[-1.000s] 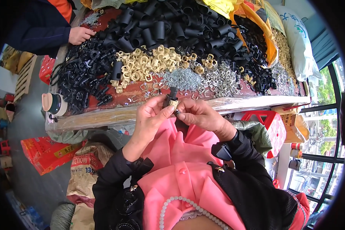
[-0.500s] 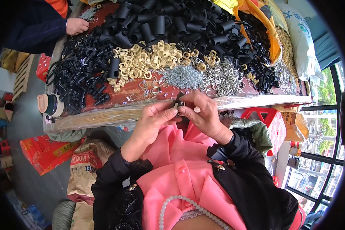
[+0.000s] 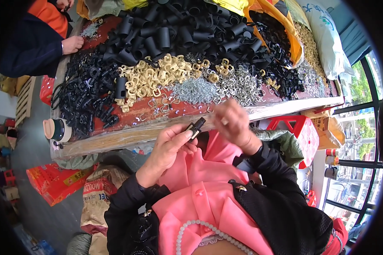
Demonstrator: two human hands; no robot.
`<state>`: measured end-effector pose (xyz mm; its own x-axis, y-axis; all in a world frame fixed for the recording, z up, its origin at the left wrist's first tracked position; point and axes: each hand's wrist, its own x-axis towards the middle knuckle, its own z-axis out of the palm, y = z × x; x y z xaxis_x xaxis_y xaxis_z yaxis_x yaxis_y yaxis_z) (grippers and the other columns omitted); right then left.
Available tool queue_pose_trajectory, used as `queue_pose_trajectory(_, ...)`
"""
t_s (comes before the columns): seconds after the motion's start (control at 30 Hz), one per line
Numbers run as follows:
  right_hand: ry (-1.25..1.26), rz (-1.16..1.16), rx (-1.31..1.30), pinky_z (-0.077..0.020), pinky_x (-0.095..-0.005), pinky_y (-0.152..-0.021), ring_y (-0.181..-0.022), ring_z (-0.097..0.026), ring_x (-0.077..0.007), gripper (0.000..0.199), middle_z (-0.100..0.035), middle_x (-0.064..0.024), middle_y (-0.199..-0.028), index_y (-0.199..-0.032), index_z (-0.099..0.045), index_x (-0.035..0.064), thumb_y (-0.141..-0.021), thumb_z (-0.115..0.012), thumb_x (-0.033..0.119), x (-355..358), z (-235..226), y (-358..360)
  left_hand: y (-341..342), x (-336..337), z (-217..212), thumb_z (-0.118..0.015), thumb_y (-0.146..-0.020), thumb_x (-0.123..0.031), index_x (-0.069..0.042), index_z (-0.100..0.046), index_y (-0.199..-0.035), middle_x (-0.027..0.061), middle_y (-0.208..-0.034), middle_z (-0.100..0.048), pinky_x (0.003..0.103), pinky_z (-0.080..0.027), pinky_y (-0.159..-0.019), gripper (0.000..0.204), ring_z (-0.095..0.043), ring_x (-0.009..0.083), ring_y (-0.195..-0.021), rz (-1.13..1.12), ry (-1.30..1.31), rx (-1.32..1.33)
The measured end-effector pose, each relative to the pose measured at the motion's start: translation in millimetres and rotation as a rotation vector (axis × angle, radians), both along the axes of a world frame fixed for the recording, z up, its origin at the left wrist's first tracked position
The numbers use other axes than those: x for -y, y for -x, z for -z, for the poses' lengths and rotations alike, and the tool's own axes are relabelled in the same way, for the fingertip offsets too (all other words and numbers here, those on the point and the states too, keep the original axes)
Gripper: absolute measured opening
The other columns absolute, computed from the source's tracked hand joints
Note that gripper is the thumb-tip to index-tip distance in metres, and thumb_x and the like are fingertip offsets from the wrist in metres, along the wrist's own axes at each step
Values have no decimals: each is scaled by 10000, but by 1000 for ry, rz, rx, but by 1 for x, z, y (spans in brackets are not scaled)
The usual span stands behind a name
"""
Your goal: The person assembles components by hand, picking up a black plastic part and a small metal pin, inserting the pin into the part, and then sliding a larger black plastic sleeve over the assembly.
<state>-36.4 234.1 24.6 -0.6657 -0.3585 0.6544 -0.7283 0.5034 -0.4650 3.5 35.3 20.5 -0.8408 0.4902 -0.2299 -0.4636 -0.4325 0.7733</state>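
Note:
Between the thumb and fingers of my left hand (image 3: 171,143) is a small black plastic fitting (image 3: 195,127) with a narrow stem and a pale gold patch on its side. It is held in front of the table's near edge, its stem pointing up and right. Just right of it, and apart from it, my right hand (image 3: 233,124) is smeared by motion; whether its fingers hold anything cannot be made out. Beyond both hands lie heaps of loose parts: gold-coloured buckles (image 3: 147,78), small silvery pieces (image 3: 194,91) and silver metal loops (image 3: 242,87).
Black tubes (image 3: 164,38) and small black fittings (image 3: 83,95) cover much of the table (image 3: 134,123). A cup with a beige lid (image 3: 55,128) stands at its left corner. A co-worker's hand (image 3: 72,44) rests far left. A red stool (image 3: 300,131) stands at right.
My right hand has come away from the fitting and moved to the right. The fitting stays in my left hand, now more exposed. A co-worker's second hand shows at upper left.

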Motion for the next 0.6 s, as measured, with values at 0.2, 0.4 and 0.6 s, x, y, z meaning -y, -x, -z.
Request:
queue_pose_trajectory(0.2, -198, 534, -234, -436, -325, -582, -645, -537, -256, 256, -545, -99, -753, -930, -533, 42, -696, -615, 107, -57, 14, 119, 8, 2, 11, -501, -813, -204, 17, -524, -909, 72, -736, -566, 210, -460, -534, 242, -554, 113, -604, -66, -1, 44)
queue_pose_trajectory(0.4, -292, 542, 43, -434, -347, -599, -690, -535, -283, 320, -545, -108, -805, -953, -513, 55, -675, -629, 164, -74, 52, 143, 16, 2, 11, -496, -810, -189, 13, -505, -940, 94, -752, -569, 213, -472, -535, 240, -564, 133, -612, -139, 22, 109)
queue_pose_trajectory(0.6, 102, 505, 241, -443, -318, -583, -686, -553, -237, 306, -560, -85, -816, -952, -509, 27, -710, -624, 176, -78, 16, 104, 11, 10, 17, -496, -808, -143, 15, -487, -999, 101, -782, -578, 211, -490, -565, 247, -581, 139, -656, -182, -9, 124)
